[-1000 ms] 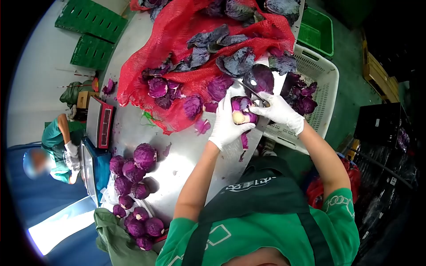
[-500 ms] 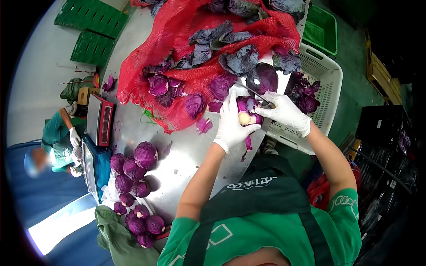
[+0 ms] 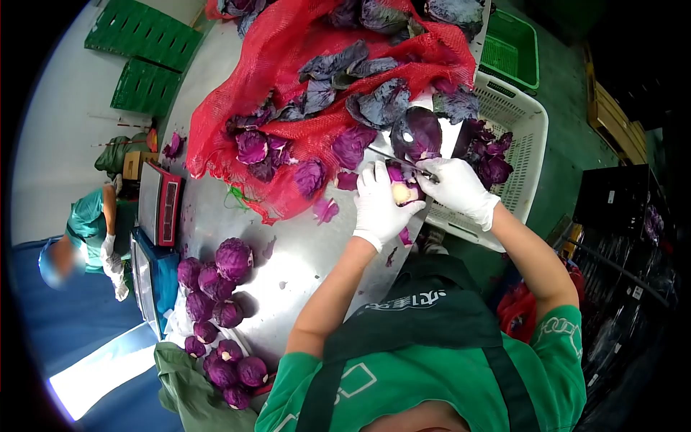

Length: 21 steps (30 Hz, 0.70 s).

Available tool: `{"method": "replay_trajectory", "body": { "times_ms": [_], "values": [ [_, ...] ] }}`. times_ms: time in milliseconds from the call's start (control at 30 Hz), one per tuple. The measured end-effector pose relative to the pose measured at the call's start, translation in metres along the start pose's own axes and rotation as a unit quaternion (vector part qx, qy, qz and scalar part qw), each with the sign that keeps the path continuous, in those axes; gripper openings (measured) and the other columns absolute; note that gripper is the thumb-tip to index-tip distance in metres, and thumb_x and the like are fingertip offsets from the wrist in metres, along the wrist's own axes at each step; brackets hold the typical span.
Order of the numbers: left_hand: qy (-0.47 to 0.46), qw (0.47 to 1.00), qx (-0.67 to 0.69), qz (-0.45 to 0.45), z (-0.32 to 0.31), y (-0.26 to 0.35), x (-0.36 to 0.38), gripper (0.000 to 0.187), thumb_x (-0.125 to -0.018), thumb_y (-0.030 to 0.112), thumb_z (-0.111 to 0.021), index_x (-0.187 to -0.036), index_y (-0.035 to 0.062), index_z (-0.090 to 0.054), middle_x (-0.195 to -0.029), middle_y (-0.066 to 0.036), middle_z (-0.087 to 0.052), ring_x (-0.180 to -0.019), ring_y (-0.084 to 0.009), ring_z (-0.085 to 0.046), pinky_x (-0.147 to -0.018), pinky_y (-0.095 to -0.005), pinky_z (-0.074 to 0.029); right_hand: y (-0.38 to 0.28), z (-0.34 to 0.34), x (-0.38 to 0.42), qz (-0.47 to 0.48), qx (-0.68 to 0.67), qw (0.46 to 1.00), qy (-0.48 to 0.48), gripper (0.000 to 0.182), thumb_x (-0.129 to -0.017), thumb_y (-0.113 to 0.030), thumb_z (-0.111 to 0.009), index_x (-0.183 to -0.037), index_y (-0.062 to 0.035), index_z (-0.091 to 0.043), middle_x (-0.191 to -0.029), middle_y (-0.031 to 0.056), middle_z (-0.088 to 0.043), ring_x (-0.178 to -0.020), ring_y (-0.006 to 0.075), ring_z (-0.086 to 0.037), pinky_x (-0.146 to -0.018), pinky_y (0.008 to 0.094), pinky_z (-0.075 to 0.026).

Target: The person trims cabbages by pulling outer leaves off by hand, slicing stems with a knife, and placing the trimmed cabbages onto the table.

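My gloved left hand [image 3: 381,210] is wrapped around the side of a red cabbage [image 3: 402,192], whose pale cut stem end faces up toward me. In my gloved right hand [image 3: 459,189] is a knife [image 3: 394,156]; its dark handle sits in my fingers and the blade points left across the far side of the cabbage. Just beyond the blade rests a larger, glossy dark cabbage [image 3: 417,135]. Loose purple leaves [image 3: 354,146] lie left of it on the red mesh bag [image 3: 248,93].
Trimmed cabbages [image 3: 235,261] are grouped at the table's left. A white crate [image 3: 529,137] with leaves stands right of the table, a green crate [image 3: 511,54] behind it. A red-framed scale [image 3: 168,209] sits far left, near a co-worker [image 3: 90,223] in green.
The knife has shifted slightly and its blade lies flatter over the cabbage. My left hand still holds the cabbage. The co-worker's gloved hands have moved lower, and the whole view has shifted slightly.
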<state>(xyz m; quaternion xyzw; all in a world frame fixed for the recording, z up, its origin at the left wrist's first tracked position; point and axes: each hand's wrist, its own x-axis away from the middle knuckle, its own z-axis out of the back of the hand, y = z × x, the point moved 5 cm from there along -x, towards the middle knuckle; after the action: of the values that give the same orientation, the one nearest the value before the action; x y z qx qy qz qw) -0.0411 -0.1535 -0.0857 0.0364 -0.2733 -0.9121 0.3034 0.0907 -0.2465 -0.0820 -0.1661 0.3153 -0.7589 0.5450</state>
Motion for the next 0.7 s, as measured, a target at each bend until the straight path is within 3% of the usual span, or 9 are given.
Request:
{"method": "replay_trajectory", "body": {
  "times_ms": [133, 233, 300, 367, 400, 500, 567, 600, 700],
  "values": [
    [0.002, 1.0, -0.005, -0.013, 0.001, 0.0, 0.002, 0.118, -0.064, 0.043, -0.088, -0.15, -0.0031, -0.021, -0.143, -0.026, -0.035, -0.131, -0.044, -0.035, -0.104, -0.0562, -0.037, -0.023, 0.023, 0.001, -0.04, -0.078, 0.996, -0.014, 0.042, -0.085, -0.027, -0.072, -0.12, -0.0037, -0.068, -0.111, 0.0147, -0.063, -0.094, 0.0296, -0.067, -0.082, 0.0353, -0.055],
    [-0.006, 1.0, -0.017, -0.026, -0.002, -0.006, 0.005, 0.117, -0.064, 0.043, -0.088, -0.149, -0.0026, -0.022, -0.143, -0.025, -0.035, -0.13, -0.0436, -0.036, -0.102, -0.0568, -0.038, -0.012, 0.005, -0.003, 0.01, -0.094, 0.995, -0.034, 0.046, -0.085, -0.025, -0.073, -0.126, -0.0064, -0.065, -0.102, 0.0138, -0.064, -0.088, 0.0289, -0.068, -0.08, 0.0337, -0.055],
    [0.003, 0.999, -0.019, -0.044, -0.004, -0.009, 0.005, 0.117, -0.064, 0.043, -0.088, -0.149, -0.0023, -0.023, -0.143, -0.025, -0.035, -0.13, -0.0434, -0.036, -0.101, -0.057, -0.039, -0.01, 0.003, -0.006, 0.046, -0.075, 0.996, 0.006, 0.037, -0.085, -0.02, -0.071, -0.119, -0.0059, -0.067, -0.095, 0.0119, -0.064, -0.08, 0.0303, -0.068, -0.073, 0.0358, -0.056],
    [-0.005, 0.998, -0.032, -0.052, -0.004, -0.009, 0.008, 0.116, -0.064, 0.042, -0.088, -0.149, -0.0028, -0.023, -0.143, -0.026, -0.035, -0.129, -0.0428, -0.037, -0.1, -0.0574, -0.039, -0.013, 0.001, -0.008, 0.056, 0.104, 0.993, 0.012, 0.021, -0.087, -0.021, -0.064, -0.101, -0.0057, -0.067, -0.088, 0.0109, -0.064, -0.079, 0.0294, -0.068, -0.069, 0.0383, -0.056],
    [-0.024, 0.999, -0.009, -0.037, -0.001, -0.006, 0.007, 0.119, -0.063, 0.039, -0.089, -0.15, -0.0037, -0.02, -0.145, -0.028, -0.032, -0.131, -0.0445, -0.035, -0.105, -0.0559, -0.037, -0.007, 0.001, -0.011, 0.059, 0.097, 0.992, 0.062, 0.014, -0.084, -0.015, -0.066, -0.095, -0.0058, -0.065, -0.087, 0.0118, -0.065, -0.071, 0.034, -0.066, -0.061, 0.0433, -0.055],
    [-0.002, 0.996, 0.083, -0.039, 0.005, -0.013, 0.012, 0.124, -0.063, 0.033, -0.092, -0.152, -0.0052, -0.015, -0.151, -0.03, -0.025, -0.141, -0.0453, -0.027, -0.117, -0.0485, -0.027, 0.096, -0.004, -0.02, -0.119, 0.144, 0.977, 0.101, 0.027, -0.085, -0.023, -0.068, -0.103, -0.0036, -0.069, -0.077, 0.0187, -0.067, -0.071, 0.0359, -0.067, -0.065, 0.0414, -0.056],
    [0.017, 0.994, 0.094, -0.05, 0.006, -0.024, 0.014, 0.124, -0.062, 0.032, -0.092, -0.153, -0.0027, -0.015, -0.152, -0.029, -0.025, -0.142, -0.0436, -0.027, -0.117, -0.047, -0.027, 0.094, 0.007, -0.007, -0.173, 0.077, 0.979, 0.072, 0.04, -0.087, -0.032, -0.067, -0.114, -0.0025, -0.068, -0.076, 0.0179, -0.07, -0.075, 0.0296, -0.071, -0.07, 0.0373, -0.058],
    [0.024, 0.994, 0.094, -0.042, 0.009, -0.025, 0.012, 0.124, -0.062, 0.032, -0.092, -0.153, -0.0027, -0.015, -0.152, -0.029, -0.025, -0.142, -0.0436, -0.027, -0.117, -0.0472, -0.027, 0.057, 0.02, -0.005, -0.244, -0.06, 0.968, 0.002, 0.05, -0.085, -0.038, -0.071, -0.12, -0.0016, -0.066, -0.081, 0.0173, -0.071, -0.076, 0.0265, -0.071, -0.073, 0.0348, -0.057],
    [0.028, 0.992, 0.115, -0.037, 0.008, -0.024, 0.011, 0.123, -0.062, 0.032, -0.092, -0.153, -0.0026, -0.017, -0.153, -0.029, -0.024, -0.142, -0.0438, -0.026, -0.117, -0.048, -0.026, 0.014, 0.002, 0.006, -0.154, -0.18, 0.97, -0.051, 0.057, -0.084, -0.043, -0.072, -0.122, -0.0012, -0.065, -0.109, 0.0191, -0.07, -0.092, 0.027, -0.071, -0.082, 0.0335, -0.055]
  ]
}}
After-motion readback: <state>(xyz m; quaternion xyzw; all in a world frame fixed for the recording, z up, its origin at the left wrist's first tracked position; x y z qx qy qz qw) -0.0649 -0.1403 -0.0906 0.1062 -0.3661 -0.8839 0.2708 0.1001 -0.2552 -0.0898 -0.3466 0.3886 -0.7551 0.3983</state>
